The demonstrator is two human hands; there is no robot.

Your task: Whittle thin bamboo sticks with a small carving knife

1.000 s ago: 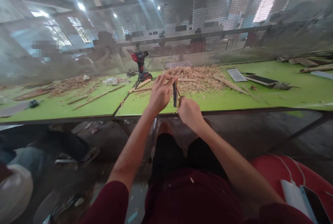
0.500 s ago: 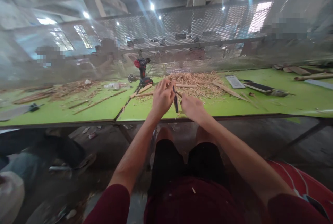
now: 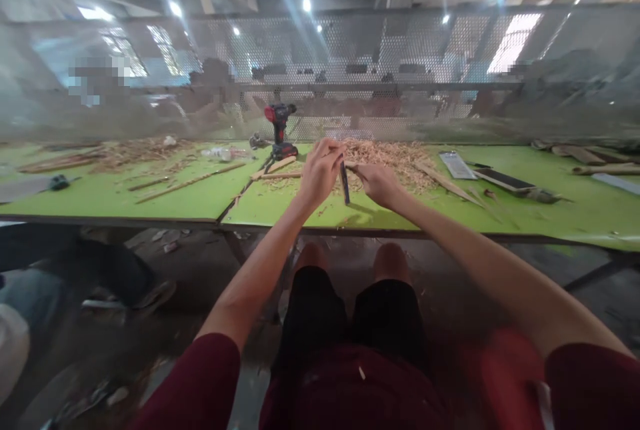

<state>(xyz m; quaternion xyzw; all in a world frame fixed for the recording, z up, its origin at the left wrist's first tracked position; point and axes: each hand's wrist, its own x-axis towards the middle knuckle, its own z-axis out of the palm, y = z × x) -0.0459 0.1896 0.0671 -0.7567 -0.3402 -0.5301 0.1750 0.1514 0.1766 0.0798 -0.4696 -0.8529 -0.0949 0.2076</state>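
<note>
My left hand [image 3: 321,169] is closed at the top of a dark narrow strip [image 3: 345,189], which slants down toward the green tabletop [image 3: 280,211]; its exact kind cannot be told. To its right my right hand [image 3: 380,185] is closed around a thin wooden stick [image 3: 352,165]. The stick's tip points left, close to the strip and the left fingertips. Whether stick and strip touch is hidden by the fingers. Curled wood shavings [image 3: 395,153] lie heaped just behind both hands.
A red and black cordless drill [image 3: 280,131] stands behind my left hand. Thin wooden sticks [image 3: 190,183] lie at left. On the right are a white packet [image 3: 457,165], a dark flat block [image 3: 505,180] and wood pieces [image 3: 605,169]. A perforated metal screen [image 3: 340,110] runs along the back.
My right hand has shifted slightly outward and up, and the stick now sits higher. The dark strip leans a little differently in my left hand. The view has tilted slightly.
</note>
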